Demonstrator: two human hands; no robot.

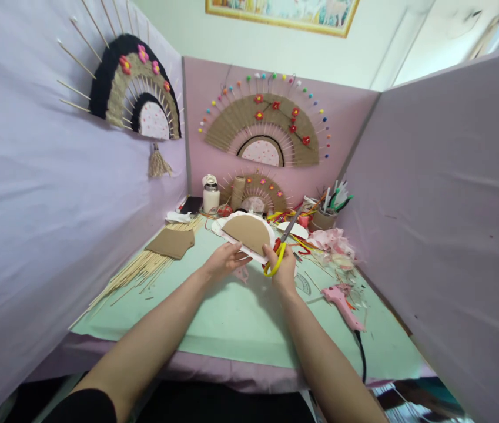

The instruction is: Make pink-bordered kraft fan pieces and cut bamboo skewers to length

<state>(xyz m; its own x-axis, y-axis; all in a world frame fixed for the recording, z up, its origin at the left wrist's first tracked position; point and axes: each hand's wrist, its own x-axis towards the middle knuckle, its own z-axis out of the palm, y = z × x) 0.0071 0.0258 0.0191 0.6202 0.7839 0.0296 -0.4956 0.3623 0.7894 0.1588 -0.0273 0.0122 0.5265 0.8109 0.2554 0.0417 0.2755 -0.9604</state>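
Left hand (223, 261) pinches the cardboard (247, 231) by its straight edge, right hand (285, 273) grips its corner plus scissors (291, 225). Looks light, stiffish, probably creases easily, so I'd stick to edges.

Brown cardboard semicircle (247, 232) — white-edged, tilted, yellow-handled scissors (291, 225) — aslant

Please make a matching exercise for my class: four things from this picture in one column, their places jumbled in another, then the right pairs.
Column one
1. Yellow-handled metal scissors
2. Pink glue gun
3. Brown half-round cardboard
4. Thin pale wooden sticks

Column two
A. Held between the left hand and right hand
B. On the mint-green tabletop's left side, partly under a flat brown cardboard piece
C. In the right hand alone, blades pointing away
D. On the tabletop's right side, with a black cord

Pairs: 1-C, 2-D, 3-A, 4-B
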